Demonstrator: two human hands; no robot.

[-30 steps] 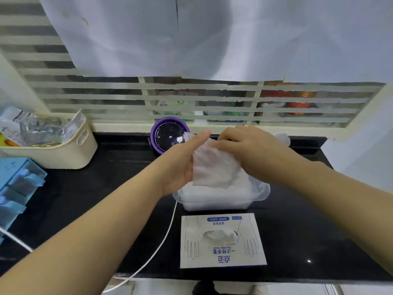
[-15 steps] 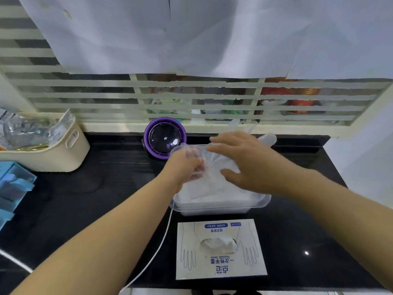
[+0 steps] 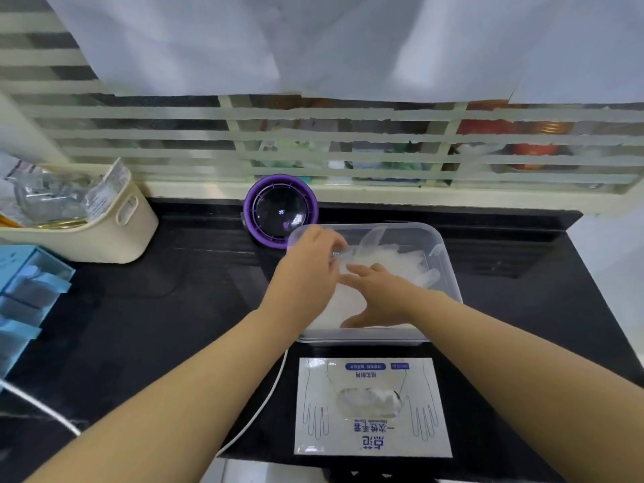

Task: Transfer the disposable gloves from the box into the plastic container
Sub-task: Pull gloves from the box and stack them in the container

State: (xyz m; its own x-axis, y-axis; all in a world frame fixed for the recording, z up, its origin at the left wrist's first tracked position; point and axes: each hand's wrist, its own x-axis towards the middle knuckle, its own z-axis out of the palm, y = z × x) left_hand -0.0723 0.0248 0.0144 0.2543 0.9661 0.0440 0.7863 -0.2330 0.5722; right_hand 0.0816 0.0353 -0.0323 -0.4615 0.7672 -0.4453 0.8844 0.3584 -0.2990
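The left hand [image 3: 308, 270] pinches a glove [image 3: 352, 256] inside the plastic container [image 3: 449, 270]. Beside it, the right hand [image 3: 378, 296], fingers straight, presses the gloves [image 3: 395, 264].

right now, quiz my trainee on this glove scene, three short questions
1. True or false: the glove box lies between the person and the plastic container.
2. What stands behind the container's far left corner? A purple round device B kettle C mug
3. Which hand presses flat on the gloves in the container?
Key: 1 true; 2 A; 3 the right hand.
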